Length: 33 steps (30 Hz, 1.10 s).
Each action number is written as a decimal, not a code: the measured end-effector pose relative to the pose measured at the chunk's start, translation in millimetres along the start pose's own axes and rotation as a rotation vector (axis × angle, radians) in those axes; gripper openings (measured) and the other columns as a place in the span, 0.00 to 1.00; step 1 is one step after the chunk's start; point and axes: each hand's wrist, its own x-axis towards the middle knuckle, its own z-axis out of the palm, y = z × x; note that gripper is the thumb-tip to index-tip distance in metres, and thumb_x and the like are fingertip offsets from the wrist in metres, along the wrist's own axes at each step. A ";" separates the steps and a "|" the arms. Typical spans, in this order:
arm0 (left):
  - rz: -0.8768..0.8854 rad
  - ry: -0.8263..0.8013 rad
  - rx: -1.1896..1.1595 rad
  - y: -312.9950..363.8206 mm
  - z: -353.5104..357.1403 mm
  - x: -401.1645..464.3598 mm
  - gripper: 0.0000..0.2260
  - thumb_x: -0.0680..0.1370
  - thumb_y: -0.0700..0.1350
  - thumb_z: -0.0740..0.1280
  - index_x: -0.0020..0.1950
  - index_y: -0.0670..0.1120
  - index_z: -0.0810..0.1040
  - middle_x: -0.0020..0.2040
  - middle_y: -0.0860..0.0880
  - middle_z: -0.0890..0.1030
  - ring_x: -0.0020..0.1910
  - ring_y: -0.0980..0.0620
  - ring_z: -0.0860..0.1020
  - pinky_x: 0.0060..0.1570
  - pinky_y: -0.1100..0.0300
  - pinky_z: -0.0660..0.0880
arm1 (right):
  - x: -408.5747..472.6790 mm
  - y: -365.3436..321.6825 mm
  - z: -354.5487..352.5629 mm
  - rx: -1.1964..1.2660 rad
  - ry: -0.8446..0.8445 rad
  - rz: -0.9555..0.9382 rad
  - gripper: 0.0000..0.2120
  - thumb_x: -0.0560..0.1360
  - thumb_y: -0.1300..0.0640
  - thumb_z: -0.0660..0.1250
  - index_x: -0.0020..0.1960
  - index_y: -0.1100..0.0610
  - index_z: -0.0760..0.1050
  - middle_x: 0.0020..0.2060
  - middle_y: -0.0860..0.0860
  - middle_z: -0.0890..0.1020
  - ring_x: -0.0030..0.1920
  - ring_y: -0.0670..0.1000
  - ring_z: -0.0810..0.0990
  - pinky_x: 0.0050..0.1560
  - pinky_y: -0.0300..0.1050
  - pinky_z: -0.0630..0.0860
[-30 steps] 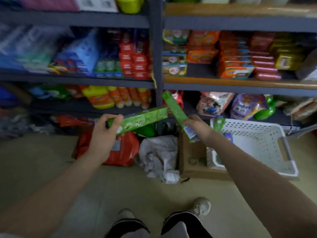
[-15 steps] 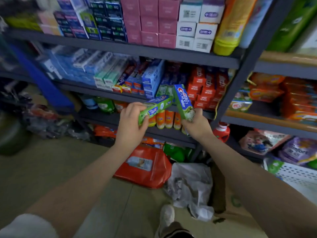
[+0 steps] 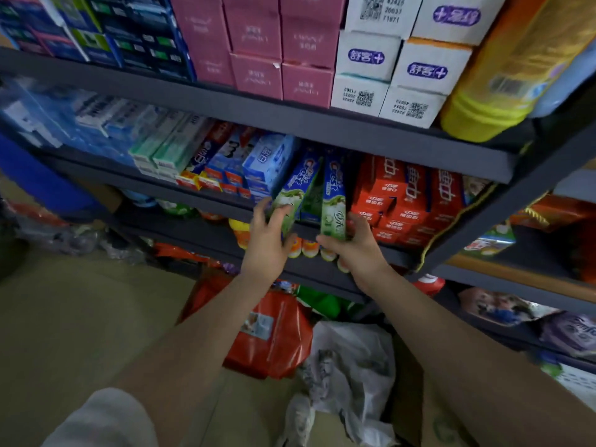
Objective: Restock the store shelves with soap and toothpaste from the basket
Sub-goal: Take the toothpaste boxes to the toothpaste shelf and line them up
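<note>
Two green-and-blue toothpaste boxes stand end-on in a gap on the middle shelf [image 3: 322,253], between blue boxes and red boxes. My left hand [image 3: 269,240] grips the near end of the left toothpaste box [image 3: 295,188], which leans to the right. My right hand [image 3: 353,245] holds the near end of the right toothpaste box [image 3: 333,201], which stands nearly upright. Both boxes reach into the shelf. Only a white corner of the basket [image 3: 577,382] shows at the right edge.
Red toothpaste boxes [image 3: 403,201] fill the shelf to the right, blue and white ones [image 3: 258,162] to the left. Pink [image 3: 267,43] and white cartons [image 3: 393,59] sit on the shelf above. A red bag [image 3: 274,337] and a white plastic bag [image 3: 354,366] lie on the floor below.
I have stepped closer to the shelf. Both hands moved forward and pushed the two toothpaste boxes from the air into the gap on the middle shelf.
</note>
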 end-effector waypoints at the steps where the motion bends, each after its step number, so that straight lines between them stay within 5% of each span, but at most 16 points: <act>1: -0.003 -0.060 -0.015 -2.9 5.0 0.0 0.21 0.75 0.38 0.66 0.67 0.47 0.68 0.73 0.40 0.55 0.65 0.40 0.69 0.60 0.53 0.71 | -0.4 4.2 -2.8 -0.006 -0.009 -0.030 0.37 0.66 0.57 0.76 0.68 0.51 0.59 0.57 0.56 0.77 0.48 0.52 0.76 0.32 0.33 0.70; 5: 0.057 -0.214 -0.009 -7.2 7.8 0.2 0.26 0.75 0.40 0.67 0.71 0.50 0.62 0.73 0.40 0.58 0.55 0.38 0.76 0.53 0.56 0.72 | -1.6 9.7 -5.6 -0.199 0.027 -0.161 0.40 0.64 0.51 0.77 0.69 0.50 0.60 0.63 0.51 0.72 0.62 0.52 0.73 0.59 0.52 0.75; 8: 0.039 -0.166 -0.062 -12.4 1.1 8.2 0.30 0.73 0.42 0.70 0.72 0.49 0.61 0.70 0.42 0.67 0.58 0.43 0.76 0.55 0.55 0.72 | -0.2 7.7 3.5 -0.407 0.015 -0.302 0.40 0.67 0.53 0.75 0.71 0.53 0.58 0.65 0.50 0.65 0.67 0.53 0.66 0.66 0.45 0.68; 10: -0.088 -0.092 -0.079 -17.7 -2.2 15.8 0.30 0.72 0.44 0.71 0.70 0.45 0.62 0.61 0.42 0.76 0.52 0.46 0.79 0.49 0.55 0.76 | 5.5 5.7 14.3 -0.536 0.019 -0.348 0.39 0.70 0.57 0.73 0.73 0.54 0.54 0.70 0.53 0.60 0.69 0.53 0.63 0.63 0.36 0.63; 13: -0.169 -0.011 0.095 -24.7 -3.5 26.3 0.21 0.73 0.50 0.70 0.59 0.40 0.71 0.43 0.42 0.82 0.40 0.43 0.81 0.33 0.54 0.74 | 15.8 -1.6 27.3 -0.649 0.097 -0.349 0.36 0.73 0.58 0.69 0.74 0.56 0.53 0.73 0.56 0.59 0.71 0.56 0.63 0.65 0.48 0.67; 16: -0.120 -0.048 0.131 -28.1 -4.2 33.1 0.15 0.75 0.52 0.67 0.39 0.40 0.75 0.33 0.40 0.81 0.34 0.42 0.80 0.30 0.59 0.68 | 26.5 -10.5 32.3 -0.764 0.170 -0.330 0.30 0.75 0.57 0.66 0.72 0.57 0.57 0.69 0.58 0.66 0.66 0.60 0.70 0.59 0.56 0.74; 22: 0.013 -0.173 0.240 -38.7 -8.2 57.4 0.17 0.79 0.51 0.60 0.47 0.37 0.76 0.42 0.38 0.83 0.40 0.39 0.81 0.42 0.47 0.78 | 37.8 -15.8 45.0 -0.952 0.250 -0.280 0.27 0.77 0.56 0.63 0.72 0.58 0.56 0.67 0.60 0.69 0.58 0.63 0.76 0.49 0.58 0.78; 27: 0.125 -0.206 0.399 -44.7 -8.2 65.3 0.17 0.80 0.52 0.57 0.48 0.39 0.75 0.43 0.39 0.82 0.43 0.38 0.80 0.37 0.50 0.75 | 42.1 -10.6 52.6 -1.160 0.341 -0.214 0.27 0.79 0.54 0.58 0.74 0.56 0.51 0.69 0.59 0.68 0.54 0.64 0.79 0.39 0.52 0.75; 33: 0.200 -0.265 0.364 -52.6 -10.2 62.9 0.16 0.80 0.51 0.56 0.49 0.39 0.75 0.41 0.38 0.82 0.41 0.37 0.80 0.33 0.53 0.70 | 27.5 -7.6 56.3 -1.038 0.467 -0.200 0.26 0.79 0.52 0.57 0.73 0.53 0.53 0.69 0.57 0.67 0.50 0.63 0.79 0.35 0.47 0.69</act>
